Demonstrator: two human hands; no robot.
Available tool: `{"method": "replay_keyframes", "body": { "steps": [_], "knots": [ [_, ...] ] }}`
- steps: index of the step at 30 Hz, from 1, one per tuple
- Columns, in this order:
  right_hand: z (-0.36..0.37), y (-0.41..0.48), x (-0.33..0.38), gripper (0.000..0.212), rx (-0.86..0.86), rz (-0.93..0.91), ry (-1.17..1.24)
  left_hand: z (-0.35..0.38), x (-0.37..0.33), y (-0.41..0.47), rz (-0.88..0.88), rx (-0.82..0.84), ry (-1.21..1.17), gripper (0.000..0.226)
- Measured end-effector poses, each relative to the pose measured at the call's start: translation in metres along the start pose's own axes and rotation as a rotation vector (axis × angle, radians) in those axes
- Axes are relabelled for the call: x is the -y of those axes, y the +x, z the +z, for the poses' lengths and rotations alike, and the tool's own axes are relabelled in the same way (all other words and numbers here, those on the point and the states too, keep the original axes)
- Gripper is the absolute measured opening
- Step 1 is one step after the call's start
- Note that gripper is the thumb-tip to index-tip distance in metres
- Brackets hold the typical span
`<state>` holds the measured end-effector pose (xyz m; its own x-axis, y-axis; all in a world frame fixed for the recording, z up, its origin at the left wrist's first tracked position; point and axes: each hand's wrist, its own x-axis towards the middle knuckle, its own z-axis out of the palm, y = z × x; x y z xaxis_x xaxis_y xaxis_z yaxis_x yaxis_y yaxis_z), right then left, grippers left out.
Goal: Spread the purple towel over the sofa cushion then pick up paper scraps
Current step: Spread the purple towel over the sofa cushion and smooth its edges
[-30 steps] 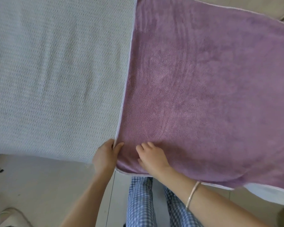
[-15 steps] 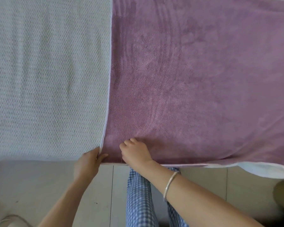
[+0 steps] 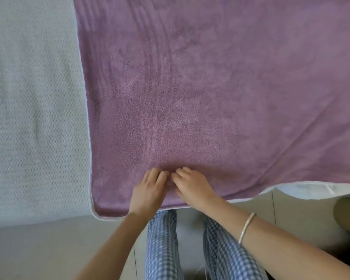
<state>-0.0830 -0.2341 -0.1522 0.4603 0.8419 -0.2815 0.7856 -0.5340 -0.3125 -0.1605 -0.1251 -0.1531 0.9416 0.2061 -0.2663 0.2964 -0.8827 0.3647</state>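
Sofa cushion (image 3: 34,118) is lying pale & textured across the left of the view, w/ the purple towel (image 3: 210,87) covering everything to its right. The towel's near edge is hanging just over the front, and its near-left corner is sitting at the cushion's front edge. Far right, that near edge is running off diagonally, w/ white cloth (image 3: 311,188) showing beneath. Risk, imo: sweeping outward too hard is prob going to drag the plush cloth off the front or bunch it, esp. as the right side is lying uneven. Left hand (image 3: 148,190) & right hand (image 3: 192,188) are resting side by side, fingertips nearly touching, fingers laid flat & pressing on the towel near its front edge, pinching nothing; thumbs aren't showing. No paper scraps are showing in view
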Motion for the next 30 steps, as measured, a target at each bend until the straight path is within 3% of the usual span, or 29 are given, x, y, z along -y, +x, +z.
{"method": "replay_keyframes", "body": {
  "steps": [3, 6, 8, 12, 14, 17, 21, 24, 27, 28, 30],
  "knots": [
    [-0.002, -0.016, -0.030, 0.026, -0.085, 0.034, 0.037, 0.008, -0.034, 0.022, 0.057, 0.004, 0.037, 0.025],
    [-0.009, -0.039, -0.070, 0.025, -0.149, 0.033, 0.057, 0.018, -0.067, 0.036, 0.070, 0.010, 0.081, 0.008],
    [-0.016, -0.058, -0.099, 0.028, -0.168, 0.052, 0.048, 0.025, -0.088, 0.040, 0.043, 0.010, 0.115, 0.025],
    [-0.031, -0.111, -0.171, 0.055, -0.134, 0.123, 0.005, 0.043, -0.143, 0.046, 0.051, -0.023, 0.142, 0.036],
    [-0.037, -0.138, -0.207, 0.062, -0.106, 0.157, -0.032, 0.054, -0.173, 0.049, 0.146, 0.037, 0.189, 0.050],
    [-0.043, -0.178, -0.257, 0.068, -0.025, 0.214, -0.107, 0.071, -0.222, 0.058, 0.309, 0.181, 0.257, 0.054],
    [-0.032, -0.212, -0.303, 0.077, 0.095, 0.283, -0.206, 0.096, -0.258, 0.074, 0.334, 0.297, 0.338, 0.064],
    [-0.021, -0.216, -0.323, 0.064, 0.082, 0.304, -0.214, 0.110, -0.257, 0.081, 0.337, 0.258, 0.400, 0.065],
    [-0.017, -0.214, -0.331, 0.018, 0.066, 0.264, -0.239, 0.118, -0.254, 0.081, 0.343, 0.186, 0.420, 0.052],
    [-0.017, -0.214, -0.332, 0.016, 0.066, 0.266, -0.239, 0.120, -0.253, 0.081, 0.347, 0.166, 0.425, 0.051],
    [-0.017, -0.213, -0.335, 0.036, 0.038, 0.273, -0.219, 0.124, -0.252, 0.078, 0.359, 0.129, 0.425, 0.052]
  ]
}}
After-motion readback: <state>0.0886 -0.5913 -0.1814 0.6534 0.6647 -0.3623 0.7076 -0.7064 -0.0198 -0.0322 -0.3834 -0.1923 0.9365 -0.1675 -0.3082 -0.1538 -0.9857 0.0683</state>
